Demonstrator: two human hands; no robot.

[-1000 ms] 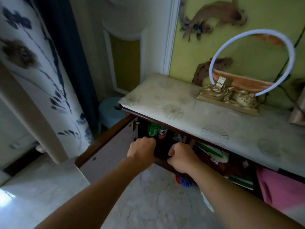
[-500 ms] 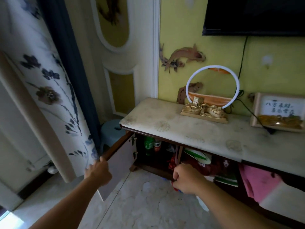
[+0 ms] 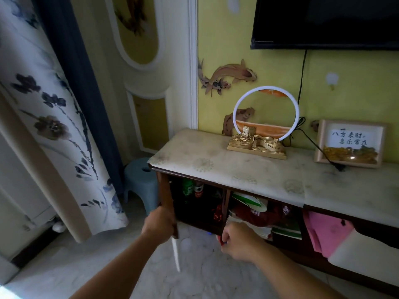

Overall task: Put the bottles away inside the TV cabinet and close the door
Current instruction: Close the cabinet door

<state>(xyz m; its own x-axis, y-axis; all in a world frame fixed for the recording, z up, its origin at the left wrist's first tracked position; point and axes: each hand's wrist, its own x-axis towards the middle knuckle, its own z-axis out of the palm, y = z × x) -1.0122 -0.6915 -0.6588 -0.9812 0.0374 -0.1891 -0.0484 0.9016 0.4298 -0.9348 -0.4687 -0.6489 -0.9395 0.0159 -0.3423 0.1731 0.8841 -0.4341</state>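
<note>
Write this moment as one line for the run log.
stage: closing | left hand: gripping dark wooden cabinet door, part-open | right hand: at compartment divider | green and red-labelled bottles: inside

yellow wall (image 3: 280, 67), marble floor (image 3: 129, 266), floral curtain (image 3: 43, 117).

A home living room is showing itself here: a dark TV (image 3: 323, 20) is hanging on the yellow wall above a low TV cabinet (image 3: 248, 171), flowered curtains (image 3: 49, 126) are hanging to the left, and a gold ornament (image 3: 257, 144) and framed calligraphy (image 3: 349, 143) are sitting on top
</note>
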